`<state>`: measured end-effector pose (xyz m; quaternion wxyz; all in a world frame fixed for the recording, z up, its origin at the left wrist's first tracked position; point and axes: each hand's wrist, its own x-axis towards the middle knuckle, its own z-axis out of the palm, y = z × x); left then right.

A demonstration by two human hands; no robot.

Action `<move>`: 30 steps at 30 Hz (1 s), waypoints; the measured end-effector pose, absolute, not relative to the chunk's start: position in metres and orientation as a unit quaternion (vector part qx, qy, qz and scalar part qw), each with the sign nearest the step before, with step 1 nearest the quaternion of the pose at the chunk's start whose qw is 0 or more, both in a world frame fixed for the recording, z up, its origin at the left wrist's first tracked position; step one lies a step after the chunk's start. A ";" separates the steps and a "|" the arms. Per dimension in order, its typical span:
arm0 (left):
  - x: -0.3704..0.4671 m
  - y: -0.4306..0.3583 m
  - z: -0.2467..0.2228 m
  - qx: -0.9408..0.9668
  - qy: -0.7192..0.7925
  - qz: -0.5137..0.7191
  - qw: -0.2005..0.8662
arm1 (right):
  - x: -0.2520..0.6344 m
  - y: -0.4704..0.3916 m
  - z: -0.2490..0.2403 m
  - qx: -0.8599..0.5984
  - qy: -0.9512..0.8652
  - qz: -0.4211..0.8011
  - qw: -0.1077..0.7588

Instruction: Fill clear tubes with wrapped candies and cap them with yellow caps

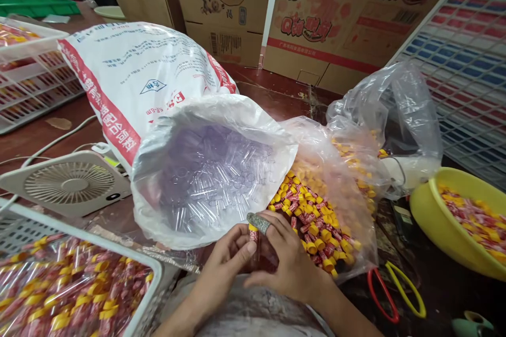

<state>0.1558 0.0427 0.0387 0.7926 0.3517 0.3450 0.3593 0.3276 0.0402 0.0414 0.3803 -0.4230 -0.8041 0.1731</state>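
Between my hands is a small clear tube (253,236) with a yellow cap and a red printed label. My left hand (229,255) pinches it upright between thumb and fingers. A grey wrapped finger of my right hand (290,255) rests on the cap, with the thumb spread apart below. Just beyond lies a white woven sack (144,216), its mouth toward me, full of clear empty tubes (225,184). Beside my right hand, yellow-capped red pieces (316,213) spill within a clear plastic bag (312,145).
A white crate (156,274) of capped pieces stands near left, below a small fan (75,181). Right are a yellow basin (443,231) and red-and-yellow-handled scissors (407,295). Cardboard boxes (312,16) and a wire rack (462,63) stand behind.
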 end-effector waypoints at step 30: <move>0.075 0.107 0.002 0.859 0.512 0.025 0.007 | 0.389 0.055 0.007 -0.659 -0.749 0.011 0.070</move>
